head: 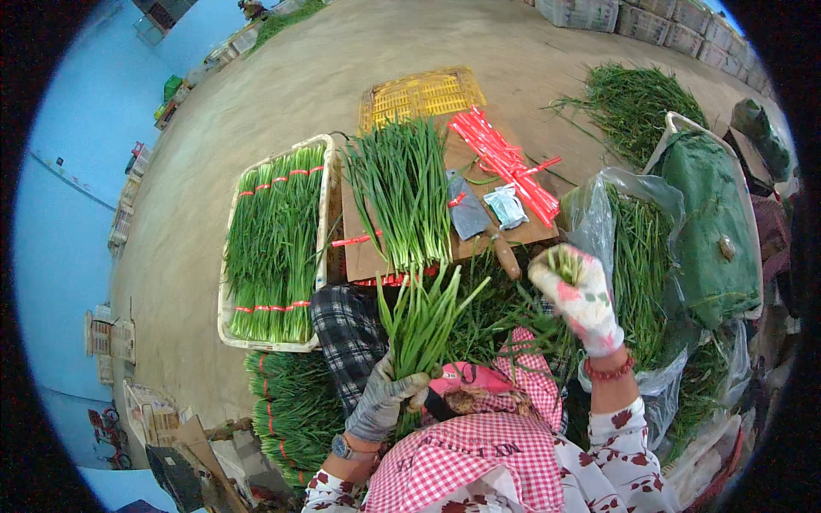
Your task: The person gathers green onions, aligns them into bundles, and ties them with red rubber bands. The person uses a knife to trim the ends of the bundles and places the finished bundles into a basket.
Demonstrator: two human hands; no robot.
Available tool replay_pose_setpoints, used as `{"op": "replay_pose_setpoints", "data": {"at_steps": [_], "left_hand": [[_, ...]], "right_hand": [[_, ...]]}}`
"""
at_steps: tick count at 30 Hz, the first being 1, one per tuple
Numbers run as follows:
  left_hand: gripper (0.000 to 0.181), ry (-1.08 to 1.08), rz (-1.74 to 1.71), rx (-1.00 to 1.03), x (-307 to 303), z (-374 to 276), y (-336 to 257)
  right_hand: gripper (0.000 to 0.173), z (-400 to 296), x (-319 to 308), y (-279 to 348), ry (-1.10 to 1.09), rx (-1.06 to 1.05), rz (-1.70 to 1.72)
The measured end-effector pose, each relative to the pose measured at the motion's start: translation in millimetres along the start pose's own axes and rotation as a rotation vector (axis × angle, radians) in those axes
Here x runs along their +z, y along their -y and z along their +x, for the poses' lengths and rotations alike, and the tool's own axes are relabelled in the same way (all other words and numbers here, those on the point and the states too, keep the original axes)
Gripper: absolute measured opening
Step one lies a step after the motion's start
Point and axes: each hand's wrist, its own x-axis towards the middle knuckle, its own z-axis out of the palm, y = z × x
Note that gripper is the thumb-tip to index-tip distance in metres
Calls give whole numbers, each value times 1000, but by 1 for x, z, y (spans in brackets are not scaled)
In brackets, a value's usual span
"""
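Note:
My left hand (381,401), in a grey glove, grips a small bunch of garlic chives (426,320) above my lap, its pale cut ends fanned upward. Off to the right, my right hand (587,304), in a white and pink glove, is closed around several green stems (564,264). In front of me a larger pile of chives (404,192) lies on a wooden board (359,256). To its right a cleaver (468,208) rests on the board, its wooden handle past the near edge. Beside the blade are a small plastic packet (507,206) and a heap of red tie strips (507,163).
A white crate (327,192) of chive bundles banded in red stands at left, with more bundles (288,410) below. At right are plastic-wrapped loose greens (635,269) and a green sack (705,237). Beyond the board lies a yellow plastic crate (423,96).

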Motion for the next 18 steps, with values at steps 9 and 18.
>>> {"op": "replay_pose_setpoints", "data": {"at_steps": [9, 18], "left_hand": [[50, 35, -52, -68, 21, 0, -1], [44, 25, -81, 61, -28, -10, -4]], "right_hand": [[19, -19, 47, -27, 180, 327, 554], [27, 8, -48, -16, -578, -129, 642]]}}
